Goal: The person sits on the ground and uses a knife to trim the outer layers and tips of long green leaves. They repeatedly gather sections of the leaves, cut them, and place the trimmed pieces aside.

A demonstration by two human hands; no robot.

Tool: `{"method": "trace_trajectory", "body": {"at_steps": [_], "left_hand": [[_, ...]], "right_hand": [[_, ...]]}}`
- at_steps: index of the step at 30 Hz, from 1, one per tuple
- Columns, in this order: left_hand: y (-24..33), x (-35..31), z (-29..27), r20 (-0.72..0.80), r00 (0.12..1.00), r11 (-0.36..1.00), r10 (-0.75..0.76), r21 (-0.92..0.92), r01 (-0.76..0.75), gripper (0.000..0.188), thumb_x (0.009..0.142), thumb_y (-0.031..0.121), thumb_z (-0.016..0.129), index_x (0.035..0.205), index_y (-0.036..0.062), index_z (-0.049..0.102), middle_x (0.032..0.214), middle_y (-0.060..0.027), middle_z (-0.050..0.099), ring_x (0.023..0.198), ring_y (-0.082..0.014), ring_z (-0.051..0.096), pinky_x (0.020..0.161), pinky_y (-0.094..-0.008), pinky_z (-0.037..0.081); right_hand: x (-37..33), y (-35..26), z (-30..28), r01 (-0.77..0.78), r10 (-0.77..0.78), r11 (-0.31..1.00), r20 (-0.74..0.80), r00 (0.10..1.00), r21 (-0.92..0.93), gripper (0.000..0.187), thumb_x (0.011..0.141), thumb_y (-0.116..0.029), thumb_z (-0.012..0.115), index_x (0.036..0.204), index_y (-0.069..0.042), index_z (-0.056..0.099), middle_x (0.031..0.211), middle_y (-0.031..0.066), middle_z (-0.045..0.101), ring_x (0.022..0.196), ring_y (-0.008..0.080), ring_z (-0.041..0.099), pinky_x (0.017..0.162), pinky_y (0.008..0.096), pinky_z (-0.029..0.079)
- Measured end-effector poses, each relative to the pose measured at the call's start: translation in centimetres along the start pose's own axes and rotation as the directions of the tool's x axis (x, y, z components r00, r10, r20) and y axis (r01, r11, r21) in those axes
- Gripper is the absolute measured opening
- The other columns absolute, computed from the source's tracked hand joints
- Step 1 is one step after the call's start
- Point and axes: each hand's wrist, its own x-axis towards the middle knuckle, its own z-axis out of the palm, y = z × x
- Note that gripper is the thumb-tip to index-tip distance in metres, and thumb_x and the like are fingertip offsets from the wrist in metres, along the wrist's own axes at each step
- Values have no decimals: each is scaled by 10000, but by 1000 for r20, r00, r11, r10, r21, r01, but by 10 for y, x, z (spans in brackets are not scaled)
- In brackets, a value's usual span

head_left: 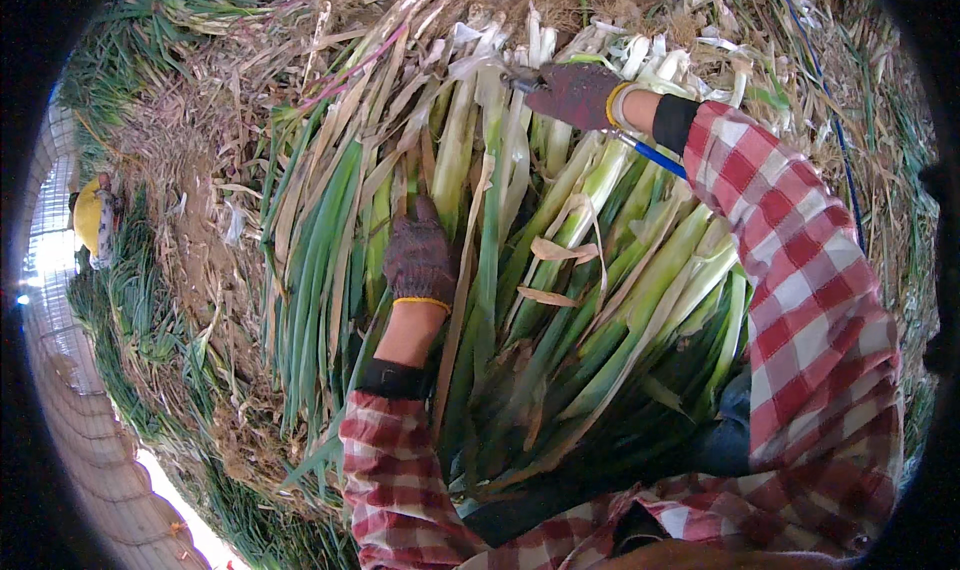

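A thick pile of leeks (600, 210) lies before me, white root ends away from me and green leaves toward me. My left hand (420, 258), in a dark knitted glove with a yellow cuff edge, is closed around a leek (455, 160) near the middle of the pile. At the white ends, my right hand (575, 95), gloved alike, is closed on an air gun (520, 82). Only its short dark nozzle shows, pointing left at loose pale skin (478, 67). A blue hose (655, 158) runs from beneath that hand toward my sleeve.
Dry leaves and peeled skins (250, 80) litter the soil around the pile. More green leeks (150, 310) lie at the left, where a person in yellow (93, 215) is bent over. Another blue hose (815, 60) crosses the litter at the far right.
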Motion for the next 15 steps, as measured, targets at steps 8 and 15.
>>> {"method": "trace_trajectory", "body": {"at_steps": [8,15], "left_hand": [[-4,-1,12,-132,988,994,78,88,-66,416,888,132,551,1291,70,470,1022,-224,583,856,-375,663,664,-460,553],[-5,-3,11,-145,983,992,114,77,-103,360,875,137,565,1221,52,509,1033,-210,581,891,-367,656,673,-445,556]], "right_hand": [[23,6,-10,13,-13,1000,-95,995,5,619,900,-553,488,1084,19,634,1043,261,666,980,417,645,863,485,511],[29,8,-4,-4,3,1000,-57,998,-22,641,897,-529,505,1263,-3,530,1064,235,663,1013,406,632,902,464,469]]}}
